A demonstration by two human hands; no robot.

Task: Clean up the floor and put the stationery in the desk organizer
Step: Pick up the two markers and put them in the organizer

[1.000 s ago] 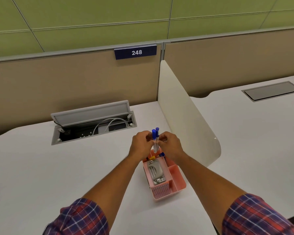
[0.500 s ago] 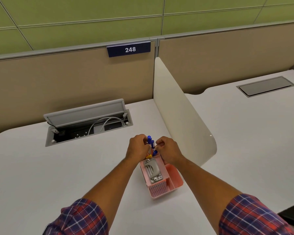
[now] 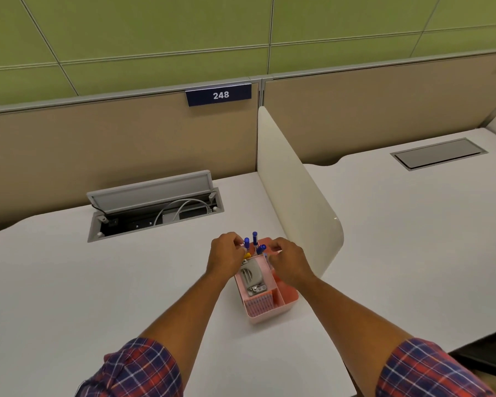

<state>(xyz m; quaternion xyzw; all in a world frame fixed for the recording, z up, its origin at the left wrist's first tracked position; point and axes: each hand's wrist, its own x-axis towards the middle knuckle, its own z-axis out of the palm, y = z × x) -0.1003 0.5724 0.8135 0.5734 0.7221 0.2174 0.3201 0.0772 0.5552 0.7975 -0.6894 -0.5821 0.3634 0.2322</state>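
Note:
A pink desk organizer stands on the white desk beside the divider. Three blue-capped pens stand fanned in its back compartment, next to something yellow. A grey stapler lies in the long left compartment, and a pink ribbed item fills the front one. My left hand is at the organizer's back left, with its fingertips against the leftmost pen. My right hand hovers over the back right, fingers curled just off the pens and holding nothing.
A cream divider panel rises right beside the organizer. An open cable hatch with a white cord sits at the back left of the desk. The neighbouring desk has a closed hatch. The floor is not in view.
The pens have gone down from above the organizer into its back compartment and have fanned apart. Both hands came down with them, and my right fingers have come off the pens.

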